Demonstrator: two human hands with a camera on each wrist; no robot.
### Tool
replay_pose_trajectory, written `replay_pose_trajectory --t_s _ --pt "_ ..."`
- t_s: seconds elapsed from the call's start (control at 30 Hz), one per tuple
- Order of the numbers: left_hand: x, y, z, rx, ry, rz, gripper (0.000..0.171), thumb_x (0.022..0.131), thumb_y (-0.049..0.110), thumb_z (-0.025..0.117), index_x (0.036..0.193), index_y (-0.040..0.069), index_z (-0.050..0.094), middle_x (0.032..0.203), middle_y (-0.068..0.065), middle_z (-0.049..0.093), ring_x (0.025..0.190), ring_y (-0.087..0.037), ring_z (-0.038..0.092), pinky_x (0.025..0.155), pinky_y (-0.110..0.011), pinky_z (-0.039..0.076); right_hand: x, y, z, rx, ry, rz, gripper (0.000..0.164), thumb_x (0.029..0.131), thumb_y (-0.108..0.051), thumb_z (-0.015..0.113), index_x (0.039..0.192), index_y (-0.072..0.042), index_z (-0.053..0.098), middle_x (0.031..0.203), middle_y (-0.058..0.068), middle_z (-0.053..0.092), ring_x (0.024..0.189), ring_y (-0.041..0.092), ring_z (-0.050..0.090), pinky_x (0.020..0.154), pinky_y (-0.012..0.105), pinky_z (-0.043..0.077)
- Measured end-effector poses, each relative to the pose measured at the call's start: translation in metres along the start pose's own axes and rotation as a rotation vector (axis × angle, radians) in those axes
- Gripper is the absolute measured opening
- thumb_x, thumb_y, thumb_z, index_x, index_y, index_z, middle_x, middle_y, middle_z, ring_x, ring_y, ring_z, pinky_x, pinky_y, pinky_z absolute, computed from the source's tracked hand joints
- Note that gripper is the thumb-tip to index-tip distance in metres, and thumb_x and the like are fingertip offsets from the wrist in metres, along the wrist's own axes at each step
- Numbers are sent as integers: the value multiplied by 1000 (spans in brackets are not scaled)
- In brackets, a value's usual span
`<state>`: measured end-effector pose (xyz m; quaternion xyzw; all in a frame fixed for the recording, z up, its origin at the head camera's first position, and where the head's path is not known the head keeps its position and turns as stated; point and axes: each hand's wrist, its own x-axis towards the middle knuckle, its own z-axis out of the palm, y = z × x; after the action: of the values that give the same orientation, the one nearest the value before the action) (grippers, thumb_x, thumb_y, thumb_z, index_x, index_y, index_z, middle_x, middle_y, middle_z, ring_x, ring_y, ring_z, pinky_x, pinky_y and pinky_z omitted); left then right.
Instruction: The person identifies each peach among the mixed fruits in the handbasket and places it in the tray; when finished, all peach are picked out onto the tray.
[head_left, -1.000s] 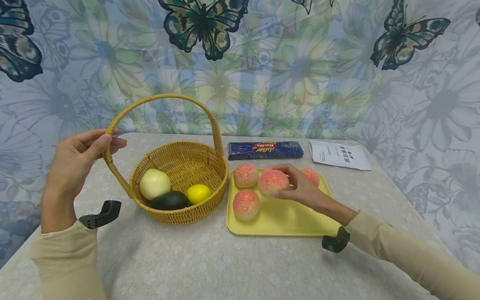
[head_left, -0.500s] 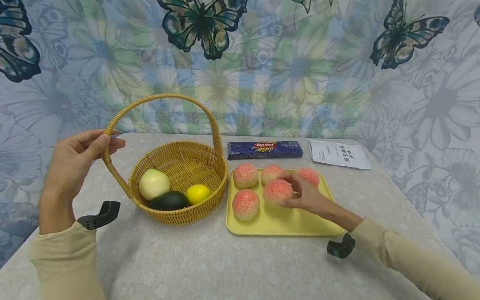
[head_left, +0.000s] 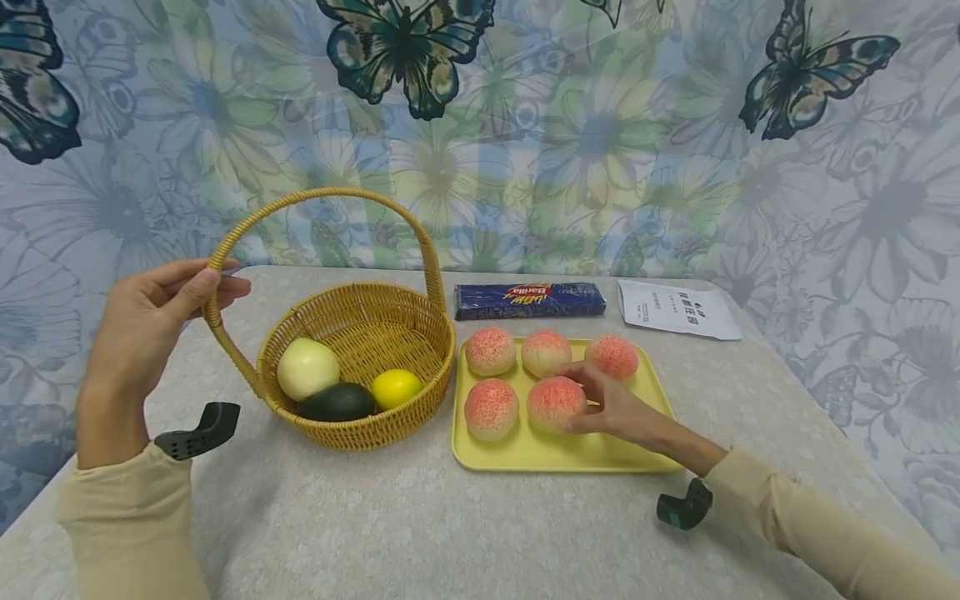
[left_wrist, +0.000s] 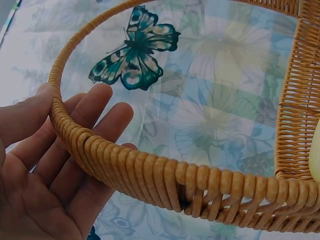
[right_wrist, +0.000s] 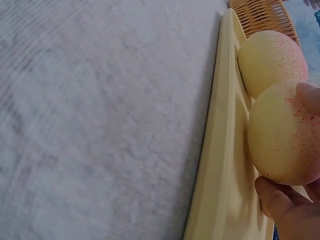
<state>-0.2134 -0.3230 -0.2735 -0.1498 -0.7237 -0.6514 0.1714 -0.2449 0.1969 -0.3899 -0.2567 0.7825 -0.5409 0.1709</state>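
My left hand (head_left: pixel 142 329) holds the side of the wicker basket's handle (head_left: pixel 324 193), thumb on one side and fingers behind it. Inside the basket (head_left: pixel 367 433) lie a pale green round fruit (head_left: pixel 308 369), a dark green oval fruit (head_left: pixel 337 402) and a lemon (head_left: pixel 397 388). On the yellow tray (head_left: pixel 600 454), my right hand (head_left: pixel 618 410) grips a pink-speckled peach (head_left: pixel 553 404) between thumb and fingers. Beside it in the front row sits another peach (head_left: pixel 491 409). Behind stand a left peach (head_left: pixel 491 351), a middle peach (head_left: pixel 546 352) and a right peach (head_left: pixel 612 357).
At the back of the table lies a blue Barilla pasta box (head_left: pixel 529 301), with a white printed packet (head_left: pixel 678 310) to its right. A butterfly-patterned cloth (head_left: pixel 525 167) hangs behind the table. The tray stands close to the basket's right side.
My right hand has brought the peach down and slightly right to the tray's front row, uncovering the middle back peach. My left hand stays on the handle.
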Motion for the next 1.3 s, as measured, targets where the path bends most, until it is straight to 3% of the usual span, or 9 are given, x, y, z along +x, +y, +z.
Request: replay_pose_trajectory --t_s 0.27,0.67,0.8,1.1,1.3 --pt "0 1 1 -5 0 7 23 96 8 57 117 0 65 91 1 75 90 -6 69 84 -12 42 -1 3 2 -5 17 11 68 81 -13 77 137 -8 40 139 10 47 122 28 48 90 33 48" --pt "0 1 0 18 3 -4 25 96 10 57 118 0 64 92 2 75 91 -6 69 83 -12 42 3 4 6 -19 18 -1 70 83 -16 76 141 -4 39 140 10 47 128 29 46 99 36 42" --pt "1 1 0 21 1 5 25 96 10 57 118 0 64 92 2 75 90 -6 69 83 -12 43 3 6 6 -63 27 -11 71 84 -18 75 142 -4 38 140 8 47 130 28 44 101 38 41" --pt "0 1 0 11 -4 5 24 97 10 57 117 -1 65 92 2 74 90 -7 69 83 -13 42 5 11 5 -194 36 -47 69 86 -20 73 143 -5 37 139 10 47 120 27 51 92 30 48" --pt "0 1 0 7 0 5 24 96 9 57 116 -1 65 92 2 74 90 -7 69 83 -13 42 5 12 6 -210 43 -36 69 87 -22 73 143 -5 37 138 12 48 121 30 51 93 34 47"
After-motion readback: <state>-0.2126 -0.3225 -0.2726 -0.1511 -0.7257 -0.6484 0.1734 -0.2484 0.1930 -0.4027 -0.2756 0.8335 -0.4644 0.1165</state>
